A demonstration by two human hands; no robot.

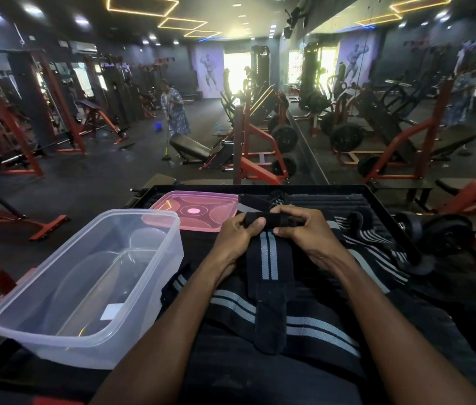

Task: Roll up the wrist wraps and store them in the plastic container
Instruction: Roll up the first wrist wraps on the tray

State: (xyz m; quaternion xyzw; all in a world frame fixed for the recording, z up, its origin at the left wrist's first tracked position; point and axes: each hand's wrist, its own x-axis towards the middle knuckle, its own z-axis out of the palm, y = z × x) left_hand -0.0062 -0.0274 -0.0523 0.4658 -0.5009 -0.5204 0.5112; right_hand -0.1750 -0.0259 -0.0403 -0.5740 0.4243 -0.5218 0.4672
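A black wrist wrap with two grey stripes (269,264) hangs from both my hands over the black table. My left hand (238,233) and my right hand (301,226) pinch its far end, which is folded into a small tight roll between the fingertips. The free tail of the wrap drapes toward me. More striped wraps (304,323) lie flat under my forearms, and others (377,238) are piled at the right. The clear plastic container (41,325) stands open on the left with no wraps inside. Its pink lid (207,220) lies flat behind it.
The black table (377,197) has a raised rim at the far and right sides. Dumbbells (441,232) sit just off its right edge. Red gym machines, benches and a mirror wall fill the room beyond; a person with a mop stands far off.
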